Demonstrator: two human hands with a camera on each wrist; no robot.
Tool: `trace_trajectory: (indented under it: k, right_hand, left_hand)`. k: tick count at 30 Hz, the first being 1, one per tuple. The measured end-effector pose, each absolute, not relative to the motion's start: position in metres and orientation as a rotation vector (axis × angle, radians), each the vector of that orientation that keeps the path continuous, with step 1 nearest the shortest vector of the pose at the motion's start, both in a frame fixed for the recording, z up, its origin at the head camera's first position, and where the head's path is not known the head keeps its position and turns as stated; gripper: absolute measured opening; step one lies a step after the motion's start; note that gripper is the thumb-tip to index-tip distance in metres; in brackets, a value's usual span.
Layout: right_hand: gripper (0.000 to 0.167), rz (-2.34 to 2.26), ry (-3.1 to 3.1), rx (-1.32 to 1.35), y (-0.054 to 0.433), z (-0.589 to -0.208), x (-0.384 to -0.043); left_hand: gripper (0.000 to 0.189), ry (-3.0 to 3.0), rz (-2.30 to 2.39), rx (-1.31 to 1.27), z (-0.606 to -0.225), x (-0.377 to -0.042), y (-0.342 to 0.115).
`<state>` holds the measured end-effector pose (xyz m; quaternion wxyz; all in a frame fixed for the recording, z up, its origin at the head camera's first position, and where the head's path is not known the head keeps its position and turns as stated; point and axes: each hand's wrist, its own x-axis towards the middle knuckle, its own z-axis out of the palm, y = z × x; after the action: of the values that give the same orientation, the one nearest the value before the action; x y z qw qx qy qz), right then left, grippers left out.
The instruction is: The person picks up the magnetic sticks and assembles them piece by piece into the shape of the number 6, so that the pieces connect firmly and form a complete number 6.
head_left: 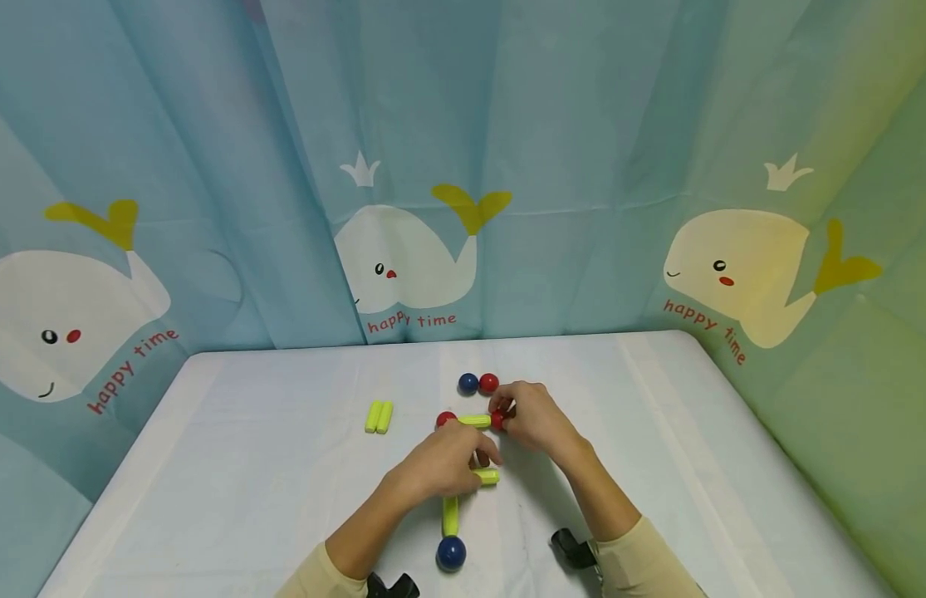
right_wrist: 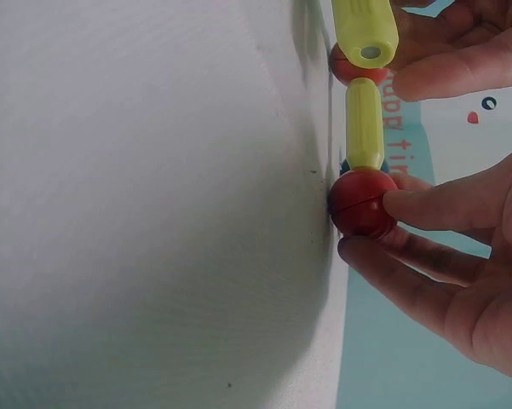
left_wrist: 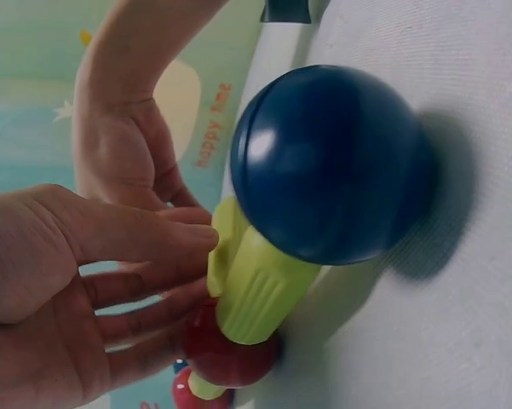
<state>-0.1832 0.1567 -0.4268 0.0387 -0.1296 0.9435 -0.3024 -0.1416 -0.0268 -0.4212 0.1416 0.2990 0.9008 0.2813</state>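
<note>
My right hand (head_left: pixel 537 419) pinches a red ball (right_wrist: pixel 362 204) between thumb and fingers; the ball sits at the right end of a yellow-green magnetic rod (head_left: pixel 474 421). Another red ball (head_left: pixel 446 419) is at that rod's left end. Nearer me, my left hand (head_left: pixel 446 462) pinches a second yellow-green rod (head_left: pixel 488 477), whose free end shows a silvery magnet in the right wrist view. A third rod (head_left: pixel 451 517) runs toward me to a large blue ball (head_left: pixel 451 554). The left wrist view shows a red ball (left_wrist: pixel 230 348) beside the rods, which my left hand covers in the head view.
Two loose yellow-green rods (head_left: pixel 379 417) lie side by side to the left on the white table (head_left: pixel 268 482). Behind the hands, a blue ball (head_left: pixel 468 384) and a red ball (head_left: pixel 488 383) stand together. A whale-print curtain (head_left: pixel 567 166) hangs behind the table.
</note>
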Motion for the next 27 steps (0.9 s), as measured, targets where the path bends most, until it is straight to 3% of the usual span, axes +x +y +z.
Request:
trace_trajectory:
  k: [7, 14, 27]
  right_hand:
    - [0.025, -0.915, 2.898, -0.385, 0.157, -0.427, -0.184]
    - [0.025, -0.907, 2.871, -0.334, 0.155, -0.427, -0.184]
    - [0.025, -0.902, 2.875, -0.333, 0.154, -0.426, -0.182]
  left_hand:
    - [0.023, 2.665, 0.958, 0.681, -0.414, -0.145, -0.036]
    - [0.014, 2.925, 0.816, 0.397, -0.415, -0.16, -0.056]
    - [0.021, 3.125, 0.671, 0.097, -0.427, -0.183, -0.099]
